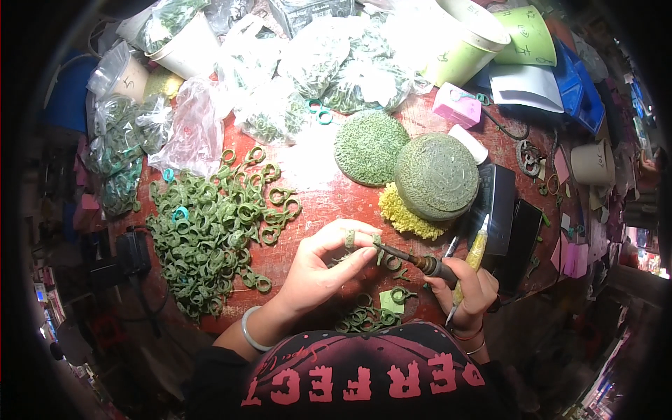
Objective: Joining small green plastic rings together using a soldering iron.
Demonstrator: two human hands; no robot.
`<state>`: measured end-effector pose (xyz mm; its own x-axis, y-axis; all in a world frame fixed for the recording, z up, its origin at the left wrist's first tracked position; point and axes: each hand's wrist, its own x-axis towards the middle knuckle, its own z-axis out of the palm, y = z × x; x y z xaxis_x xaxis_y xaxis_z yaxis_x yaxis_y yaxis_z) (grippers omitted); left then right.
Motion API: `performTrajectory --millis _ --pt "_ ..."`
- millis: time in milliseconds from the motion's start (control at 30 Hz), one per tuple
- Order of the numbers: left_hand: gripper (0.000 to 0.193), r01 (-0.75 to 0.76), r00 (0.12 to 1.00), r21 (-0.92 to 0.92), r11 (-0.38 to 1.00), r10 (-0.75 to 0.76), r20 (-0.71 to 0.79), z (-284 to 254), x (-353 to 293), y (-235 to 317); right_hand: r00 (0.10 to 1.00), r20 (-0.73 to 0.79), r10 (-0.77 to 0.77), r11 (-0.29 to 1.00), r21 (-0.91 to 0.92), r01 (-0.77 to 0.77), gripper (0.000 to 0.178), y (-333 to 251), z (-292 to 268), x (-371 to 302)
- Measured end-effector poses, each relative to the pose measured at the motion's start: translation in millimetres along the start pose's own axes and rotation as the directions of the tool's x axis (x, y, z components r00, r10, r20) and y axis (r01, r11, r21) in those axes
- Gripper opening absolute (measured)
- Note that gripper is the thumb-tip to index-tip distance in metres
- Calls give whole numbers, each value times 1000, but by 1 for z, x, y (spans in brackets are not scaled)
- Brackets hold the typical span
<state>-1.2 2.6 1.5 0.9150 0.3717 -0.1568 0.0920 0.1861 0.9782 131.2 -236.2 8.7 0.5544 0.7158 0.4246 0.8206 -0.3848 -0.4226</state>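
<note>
My left hand is closed in a pinch on a small green ring, raised above the red table. A second green ring-like band shows at its fingers. My right hand grips a hot wax pen with a dark handle, its thin metal tip touching or very near the ring. Also between the right fingers is a yellow-handled pointed tool, tip upward. Below the hands, close to my body, lie several loose green rings and a pale green paper square.
A large heap of green rings covers the table's left. Two round green-topped blocks stand beyond my hands, with yellow crumbly material beneath one. Plastic bags and buckets line the back; a black device lies right.
</note>
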Motion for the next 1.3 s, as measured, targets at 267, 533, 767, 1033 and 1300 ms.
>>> performTrajectory --millis 267,533,767,1033,1300 --pt "10 26 1000 -19 999 -26 -4 0 0 1 1000 23 11 1000 -4 -11 37 -2 -1 2" --pt "11 -59 998 48 997 59 18 -2 1 -1 997 -83 2 998 -59 -7 40 3 0 -3" --pt "16 -106 994 51 993 104 39 -3 1 1 995 -86 40 980 -192 -56 36 6 -15 9" --pt "16 -123 992 61 991 122 6 -2 1 -2 996 -87 34 996 -77 -41 34 -2 -12 2" --pt "16 -105 994 78 991 104 17 -3 1 -2 1000 0 25 999 -20 -25 39 -3 -3 -2"
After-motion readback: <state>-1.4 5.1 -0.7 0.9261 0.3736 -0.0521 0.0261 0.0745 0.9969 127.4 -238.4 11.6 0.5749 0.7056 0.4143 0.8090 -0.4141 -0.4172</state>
